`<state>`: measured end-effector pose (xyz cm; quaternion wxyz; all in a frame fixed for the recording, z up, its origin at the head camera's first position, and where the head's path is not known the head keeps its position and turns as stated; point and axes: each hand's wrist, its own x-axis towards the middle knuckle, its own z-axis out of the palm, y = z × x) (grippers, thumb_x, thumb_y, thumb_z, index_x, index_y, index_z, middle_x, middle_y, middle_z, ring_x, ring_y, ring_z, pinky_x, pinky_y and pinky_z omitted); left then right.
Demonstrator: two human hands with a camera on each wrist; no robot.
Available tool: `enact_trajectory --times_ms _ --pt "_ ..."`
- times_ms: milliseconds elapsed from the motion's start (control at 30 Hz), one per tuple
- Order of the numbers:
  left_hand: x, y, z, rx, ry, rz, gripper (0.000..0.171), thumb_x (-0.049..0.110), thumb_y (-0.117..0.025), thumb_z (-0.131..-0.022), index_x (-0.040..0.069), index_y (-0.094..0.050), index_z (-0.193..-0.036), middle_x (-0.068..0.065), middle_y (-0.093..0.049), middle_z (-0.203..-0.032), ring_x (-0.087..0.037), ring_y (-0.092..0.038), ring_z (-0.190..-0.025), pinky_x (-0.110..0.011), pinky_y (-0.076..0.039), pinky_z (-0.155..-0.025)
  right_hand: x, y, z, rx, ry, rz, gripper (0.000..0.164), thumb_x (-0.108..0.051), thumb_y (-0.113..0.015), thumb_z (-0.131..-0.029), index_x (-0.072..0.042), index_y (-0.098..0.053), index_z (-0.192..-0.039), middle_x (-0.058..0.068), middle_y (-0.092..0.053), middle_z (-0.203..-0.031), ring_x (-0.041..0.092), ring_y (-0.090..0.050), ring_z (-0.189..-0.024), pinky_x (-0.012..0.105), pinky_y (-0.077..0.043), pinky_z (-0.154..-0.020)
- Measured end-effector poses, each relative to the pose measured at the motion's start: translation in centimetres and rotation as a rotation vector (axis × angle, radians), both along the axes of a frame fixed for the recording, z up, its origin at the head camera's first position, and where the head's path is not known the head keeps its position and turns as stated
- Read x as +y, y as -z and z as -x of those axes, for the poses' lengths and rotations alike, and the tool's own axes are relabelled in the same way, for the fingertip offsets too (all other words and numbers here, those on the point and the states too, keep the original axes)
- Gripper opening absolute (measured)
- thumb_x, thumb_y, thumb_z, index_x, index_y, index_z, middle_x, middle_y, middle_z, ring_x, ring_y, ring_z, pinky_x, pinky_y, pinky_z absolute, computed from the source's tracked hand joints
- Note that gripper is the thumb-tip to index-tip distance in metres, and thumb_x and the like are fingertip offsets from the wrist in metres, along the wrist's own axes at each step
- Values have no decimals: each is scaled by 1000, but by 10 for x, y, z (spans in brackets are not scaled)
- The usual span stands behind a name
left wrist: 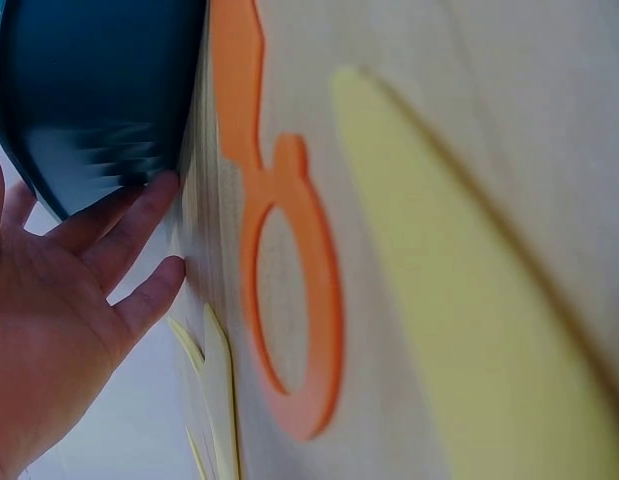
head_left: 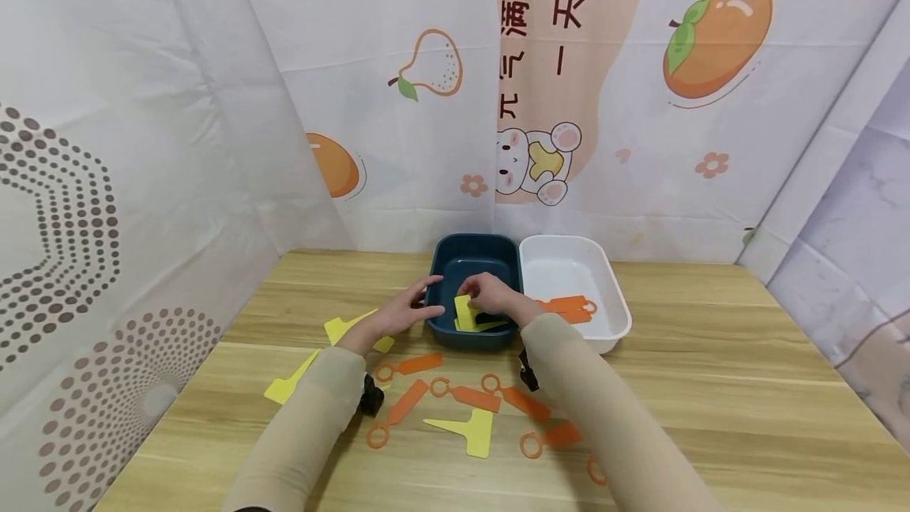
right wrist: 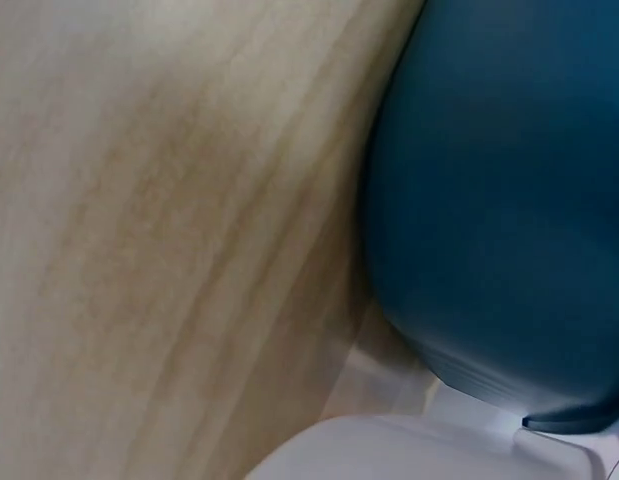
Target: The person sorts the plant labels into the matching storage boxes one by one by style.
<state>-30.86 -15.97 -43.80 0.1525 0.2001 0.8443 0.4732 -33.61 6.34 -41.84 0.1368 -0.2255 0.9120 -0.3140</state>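
Observation:
My right hand (head_left: 492, 295) reaches down into the dark blue bin (head_left: 475, 244), fingers curled, pinching a yellow T-shaped plant label (head_left: 465, 313). More yellow pieces lie under it on the bin's floor. In the head view my left hand (head_left: 400, 313) is at the bin's left wall, its fingers spread and holding nothing. The left wrist view shows those fingers (left wrist: 139, 225) extended alongside the blue bin (left wrist: 99, 90). The right wrist view catches only the bin's outer wall (right wrist: 509, 200), with the right hand's grip hidden.
A white bin (head_left: 620, 303) stands against the blue one's right side, with orange ring tags (head_left: 572, 308) inside. Several orange ring tags (head_left: 465, 396) and yellow labels (head_left: 479, 433) are scattered on the wooden table (head_left: 711, 393) in front. More yellow labels (head_left: 284, 388) lie around the left forearm.

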Motion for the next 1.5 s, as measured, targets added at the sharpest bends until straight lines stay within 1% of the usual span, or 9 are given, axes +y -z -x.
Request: enact_trajectory --times_ms 267,467,533,600,733,967,1100,1300,1500 --pt "2 -2 0 -3 0 13 65 23 -57 -100 14 -23 -155 -20 -16 -158 -45 -22 -140 -55 -25 -110 -4 6 2 13 37 -69 17 3 -64 -90 -5 -69 -104 7 -63 -98 21 -55 -90 35 -49 -87" --pt "6 -22 -13 -12 7 28 67 25 -58 -99 8 -24 -154 -24 -18 -157 -48 -24 -138 -56 -28 -109 -5 5 0 48 35 -65 12 1 -65 -90 -4 -69 -101 5 -63 -94 18 -57 -85 32 -50 -82" --pt "5 -19 -13 -1 8 15 65 25 -58 -100 9 -25 -154 -24 -19 -156 -48 -26 -138 -56 -28 -108 -5 4 -1 64 33 -35 11 -2 -63 -93 -4 -69 -102 4 -63 -94 18 -57 -83 31 -51 -80" --pt "3 -9 -9 5 1 6 64 24 -57 -100 11 -25 -154 -23 -19 -157 -48 -26 -137 -56 -28 -108 -4 2 -2 91 36 5 12 -5 -62 -95 -3 -69 -104 4 -64 -94 17 -57 -83 31 -51 -79" --pt "0 4 0 8 -5 4 62 22 -56 -101 16 -25 -154 -20 -20 -157 -45 -27 -138 -56 -28 -109 3 -14 -3 143 17 101 15 -8 -61 -96 -1 -68 -108 5 -65 -96 18 -59 -86 31 -51 -80" --pt "1 0 2 4 10 6 63 20 -56 -100 15 -25 -154 -19 -17 -158 -46 -24 -139 -54 -24 -111 31 -53 -8 137 -11 271 13 -9 -60 -97 -3 -68 -105 7 -67 -95 24 -65 -84 32 -54 -79" --pt "1 -2 2 4 10 7 64 21 -57 -100 13 -25 -154 -18 -16 -159 -45 -22 -140 -53 -24 -111 48 -68 -16 143 -43 272 12 -9 -60 -97 -2 -68 -104 9 -67 -95 27 -64 -83 33 -54 -78" --pt "1 -3 1 -4 11 15 66 24 -58 -99 14 -24 -155 -17 -15 -159 -43 -21 -141 -53 -23 -112 77 -82 -34 180 -132 205 11 -8 -61 -96 -3 -68 -104 6 -67 -92 29 -62 -82 33 -52 -73" --pt "1 -4 0 1 8 21 64 24 -58 -100 15 -25 -154 -18 -16 -159 -44 -22 -140 -55 -24 -111 113 -85 -56 210 -177 137 9 -8 -64 -94 -6 -69 -101 0 -67 -89 17 -58 -80 31 -52 -76"
